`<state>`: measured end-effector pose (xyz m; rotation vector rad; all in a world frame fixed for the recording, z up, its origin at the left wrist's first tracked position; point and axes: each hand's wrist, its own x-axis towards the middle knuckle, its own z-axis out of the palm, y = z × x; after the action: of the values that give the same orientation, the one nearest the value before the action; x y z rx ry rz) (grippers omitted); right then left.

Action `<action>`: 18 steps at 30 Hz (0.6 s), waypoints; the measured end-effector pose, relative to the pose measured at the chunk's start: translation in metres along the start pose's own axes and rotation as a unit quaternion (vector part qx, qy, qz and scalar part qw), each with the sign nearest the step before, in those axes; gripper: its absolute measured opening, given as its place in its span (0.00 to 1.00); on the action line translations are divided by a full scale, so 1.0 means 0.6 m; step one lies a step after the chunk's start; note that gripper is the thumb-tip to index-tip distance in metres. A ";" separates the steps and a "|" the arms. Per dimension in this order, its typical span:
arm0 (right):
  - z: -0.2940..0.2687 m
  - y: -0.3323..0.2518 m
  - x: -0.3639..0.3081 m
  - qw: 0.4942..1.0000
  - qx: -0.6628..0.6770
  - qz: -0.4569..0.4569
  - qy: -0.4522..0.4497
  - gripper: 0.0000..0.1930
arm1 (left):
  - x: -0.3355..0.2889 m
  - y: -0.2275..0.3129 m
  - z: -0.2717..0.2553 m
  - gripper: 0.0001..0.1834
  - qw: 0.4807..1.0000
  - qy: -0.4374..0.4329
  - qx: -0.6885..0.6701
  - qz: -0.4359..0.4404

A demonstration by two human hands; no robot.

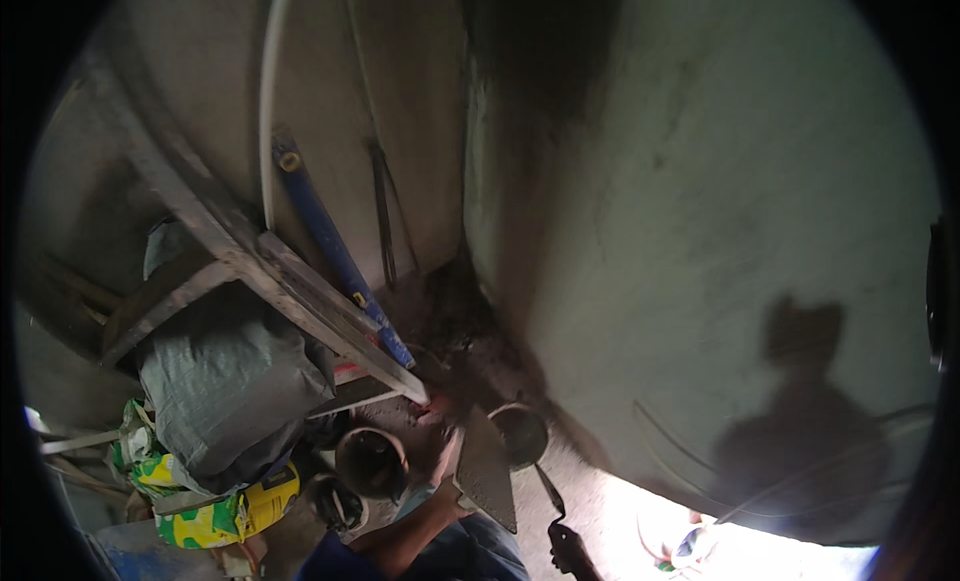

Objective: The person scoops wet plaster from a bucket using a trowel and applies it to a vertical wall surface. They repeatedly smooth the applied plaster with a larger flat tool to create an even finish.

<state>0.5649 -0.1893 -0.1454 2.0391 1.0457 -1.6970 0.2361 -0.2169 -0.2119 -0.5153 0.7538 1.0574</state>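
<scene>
My left hand (452, 503) grips a flat grey board (485, 473), like a plasterer's hawk, tilted steeply with its face to the right. Its handle, if any, is hidden behind it. Lower right, my right hand (568, 551) is closed round the handle of a small trowel (550, 489), whose dark blade points up and to the left. Just beyond the board stands a round bucket (520, 433), partly covered by it; the dim light hides what is inside. The trowel's tip is close to that bucket, and I cannot tell whether they touch.
A wooden frame (240, 266) leans across the left, by a blue spirit level (330, 231) propped against the wall. Below are a grey sack (220, 381), yellow-green bags (240, 511) and a dark bucket (370, 463). A plastered wall (700, 231) fills the right; cables run along its foot.
</scene>
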 end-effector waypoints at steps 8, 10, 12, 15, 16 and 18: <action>-0.064 -0.031 -0.103 0.999 -0.039 -0.032 -0.003 0.28 | -0.025 0.001 0.075 0.16 0.998 -0.044 -0.046 -0.031; -0.073 -0.015 -0.095 0.999 -0.036 -0.037 0.011 0.28 | -0.017 -0.003 0.079 0.16 0.996 -0.062 -0.063 -0.031; -0.080 0.000 -0.089 0.999 -0.033 -0.035 0.019 0.28 | 0.016 -0.018 0.059 0.16 0.993 -0.085 -0.082 -0.006; -0.078 -0.014 -0.114 0.998 -0.017 -0.043 0.033 0.29 | 0.025 -0.006 0.067 0.18 0.992 -0.091 -0.077 0.028; -0.076 -0.020 -0.119 0.998 -0.006 -0.054 0.040 0.28 | 0.025 -0.004 0.077 0.18 0.995 -0.065 -0.056 0.048; -0.073 -0.029 -0.117 0.996 0.008 -0.072 0.048 0.27 | 0.017 0.008 0.100 0.20 0.996 -0.006 -0.022 0.087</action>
<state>0.5821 -0.1737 -0.0641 2.1205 1.2430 -1.6940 0.2528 -0.1667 -0.1810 -0.4862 0.7772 1.2404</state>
